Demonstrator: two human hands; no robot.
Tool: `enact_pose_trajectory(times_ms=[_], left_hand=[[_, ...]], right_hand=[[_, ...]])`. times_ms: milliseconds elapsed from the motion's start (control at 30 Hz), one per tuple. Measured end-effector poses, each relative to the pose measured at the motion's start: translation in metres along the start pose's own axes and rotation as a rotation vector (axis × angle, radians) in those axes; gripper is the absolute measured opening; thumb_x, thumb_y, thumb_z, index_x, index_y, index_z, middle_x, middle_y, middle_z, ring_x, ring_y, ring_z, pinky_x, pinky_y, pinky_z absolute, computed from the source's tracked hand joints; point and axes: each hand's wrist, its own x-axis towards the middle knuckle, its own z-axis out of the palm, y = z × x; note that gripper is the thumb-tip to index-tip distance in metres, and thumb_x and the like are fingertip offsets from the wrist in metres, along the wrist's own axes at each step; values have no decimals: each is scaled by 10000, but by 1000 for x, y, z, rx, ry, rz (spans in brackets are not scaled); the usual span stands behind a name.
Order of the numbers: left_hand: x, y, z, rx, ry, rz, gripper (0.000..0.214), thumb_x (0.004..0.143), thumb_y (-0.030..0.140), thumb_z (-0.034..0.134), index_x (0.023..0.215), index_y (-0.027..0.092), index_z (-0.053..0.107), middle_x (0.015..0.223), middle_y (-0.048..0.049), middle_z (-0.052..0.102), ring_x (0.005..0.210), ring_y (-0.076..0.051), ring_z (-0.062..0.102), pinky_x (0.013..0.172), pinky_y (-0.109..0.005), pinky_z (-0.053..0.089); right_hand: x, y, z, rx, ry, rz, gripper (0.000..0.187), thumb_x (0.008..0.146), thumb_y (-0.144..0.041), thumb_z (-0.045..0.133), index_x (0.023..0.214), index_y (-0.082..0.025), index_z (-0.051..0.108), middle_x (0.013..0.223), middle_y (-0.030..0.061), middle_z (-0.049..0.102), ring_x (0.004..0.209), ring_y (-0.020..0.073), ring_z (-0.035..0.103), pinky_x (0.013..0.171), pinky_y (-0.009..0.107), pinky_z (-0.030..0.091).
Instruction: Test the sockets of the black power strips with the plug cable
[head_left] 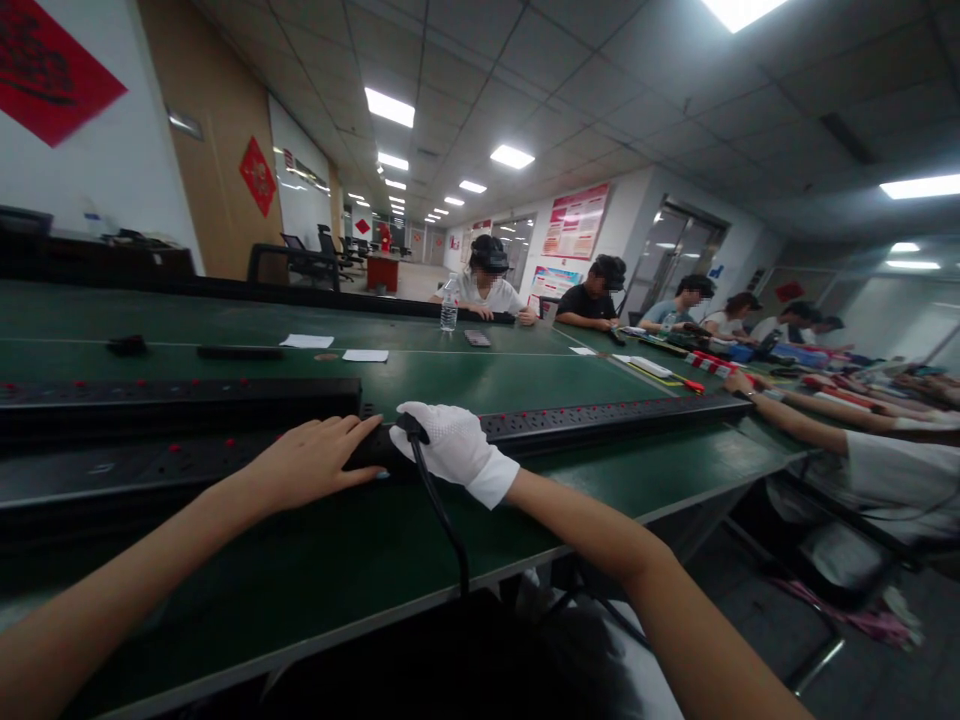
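A long black power strip (pixel 585 420) with a row of sockets and small red parts lies along the near side of the green table. My bare left hand (pixel 311 460) grips this strip left of centre, fingers across its top and thumb against the near side. Just to the right, my right hand (pixel 450 445) in a white dotted glove is closed around a black plug (pixel 412 427) at the strip. From the plug a black cable (pixel 442 515) hangs over the table's near edge. Whether the plug sits in a socket is hidden by the glove.
Another black power strip (pixel 300 393) lies behind on the left. Farther back are white papers (pixel 306 341), a water bottle (pixel 448 310) and a phone (pixel 477 338). A co-worker's hand (pixel 739 383) is near the strip's right end. Several people sit around the table.
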Motion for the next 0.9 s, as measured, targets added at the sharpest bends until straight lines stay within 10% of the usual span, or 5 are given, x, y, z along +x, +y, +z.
enact_pose_trajectory(times_ms=[900], left_hand=[[-6, -33, -29, -183, -245, -106, 858, 631, 725, 479, 1338, 266, 323, 1284, -91, 485, 1090, -288, 507, 885, -381, 380]], right_hand=[[3, 3, 0, 211, 66, -107, 371, 858, -331, 476, 1218, -240, 483, 1136, 48, 597, 1021, 161, 568, 886, 284, 454]])
